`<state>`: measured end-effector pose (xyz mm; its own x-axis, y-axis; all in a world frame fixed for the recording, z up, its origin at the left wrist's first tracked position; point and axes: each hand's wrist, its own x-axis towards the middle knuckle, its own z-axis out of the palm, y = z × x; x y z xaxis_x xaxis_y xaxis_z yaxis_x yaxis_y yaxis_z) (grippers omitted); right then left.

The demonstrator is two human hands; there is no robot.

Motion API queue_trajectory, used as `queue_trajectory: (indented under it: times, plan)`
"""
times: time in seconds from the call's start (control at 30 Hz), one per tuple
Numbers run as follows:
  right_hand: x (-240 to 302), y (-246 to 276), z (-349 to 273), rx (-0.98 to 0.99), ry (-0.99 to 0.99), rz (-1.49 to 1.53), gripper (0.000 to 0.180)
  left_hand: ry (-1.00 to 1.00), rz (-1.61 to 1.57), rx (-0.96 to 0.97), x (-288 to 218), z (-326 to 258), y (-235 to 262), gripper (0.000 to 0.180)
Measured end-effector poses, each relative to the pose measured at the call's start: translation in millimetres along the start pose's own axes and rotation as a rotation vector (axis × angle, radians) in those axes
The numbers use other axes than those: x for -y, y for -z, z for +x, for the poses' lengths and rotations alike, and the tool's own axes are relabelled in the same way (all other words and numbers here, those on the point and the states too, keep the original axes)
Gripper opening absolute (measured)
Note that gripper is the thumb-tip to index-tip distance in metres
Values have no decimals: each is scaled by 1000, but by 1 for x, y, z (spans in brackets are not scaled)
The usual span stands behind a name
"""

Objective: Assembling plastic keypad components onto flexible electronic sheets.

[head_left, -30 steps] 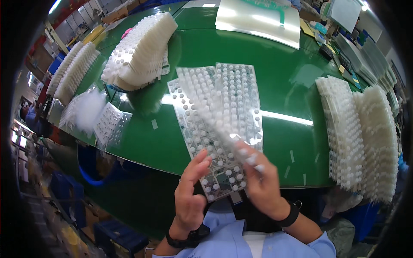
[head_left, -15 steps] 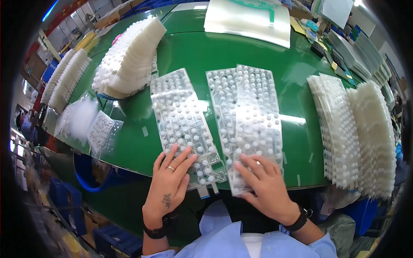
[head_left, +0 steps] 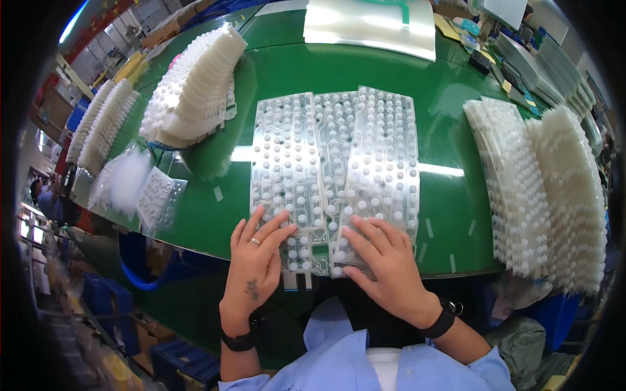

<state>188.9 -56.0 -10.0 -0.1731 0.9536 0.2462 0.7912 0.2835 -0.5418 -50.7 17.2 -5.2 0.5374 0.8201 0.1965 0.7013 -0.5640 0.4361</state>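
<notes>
Your left hand [head_left: 257,260] and right hand [head_left: 391,264] are resting loosely spread on the dotted sheets [head_left: 287,150], which are looking light, flexible and slippery, their edges probably offering the surest hold

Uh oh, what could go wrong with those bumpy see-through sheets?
The right sheet overlaps the middle sheet, so they might slide crooked under the right hand. Little tabs on the left sheet stick out past the edge of the green table, so they could get bent.
</notes>
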Motion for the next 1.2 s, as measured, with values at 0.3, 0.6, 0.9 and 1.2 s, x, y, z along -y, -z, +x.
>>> queue_trajectory:
  times: [0.3,0.6,0.9,1.2]
  plan:
    - [-30,22,8,-474,-264,848,29,-135,-43,102,-54,-7,-25,40]
    - [-41,84,-51,-343,-69,-48,29,-155,-78,82,-31,13,-24,37]
    - [-27,30,-58,-106,-279,-158,42,-145,-75,47,-24,4,-26,39]
    - [-26,26,-55,-109,-242,-209,39,44,-10,-599,58,9,61,26]
